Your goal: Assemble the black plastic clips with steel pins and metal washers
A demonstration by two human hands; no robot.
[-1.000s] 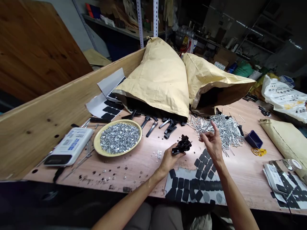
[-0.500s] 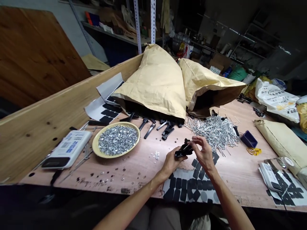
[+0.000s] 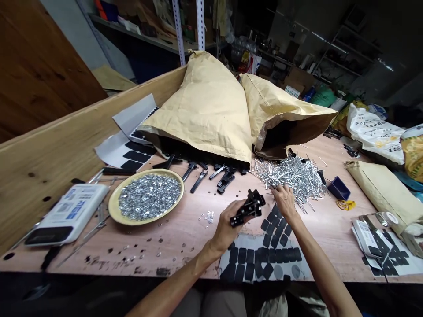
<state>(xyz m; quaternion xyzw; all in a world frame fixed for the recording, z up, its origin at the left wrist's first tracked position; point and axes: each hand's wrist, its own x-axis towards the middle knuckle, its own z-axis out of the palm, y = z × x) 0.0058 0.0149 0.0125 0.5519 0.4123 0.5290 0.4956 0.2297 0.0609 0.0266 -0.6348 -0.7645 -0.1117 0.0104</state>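
My left hand (image 3: 225, 230) is closed around a bundle of black plastic parts (image 3: 250, 208) with small holes, held above the table. At the near left edge of a heap of thin metal pins (image 3: 299, 179), my right hand (image 3: 284, 200) reaches down with its fingers bent together. Its fingertips are partly hidden, so what they pinch cannot be made out. Below both hands lies a white sheet (image 3: 243, 241) bearing rows of black rounded pads (image 3: 261, 255). A few loose washers (image 3: 209, 216) rest left of my left hand.
A yellow bowl (image 3: 114, 210) full of washers (image 3: 150, 198) stands left, beside a white scale (image 3: 71, 213). Two large paper sacks (image 3: 205, 110) lie at the back. More black parts (image 3: 198, 181) lie before them. A small blue tray (image 3: 339, 188) and yellow bands (image 3: 345, 204) are right.
My right hand has left the black parts and moved up and right to the pin heap. My left hand still holds the parts, now tilted more upright. The view has shifted slightly.
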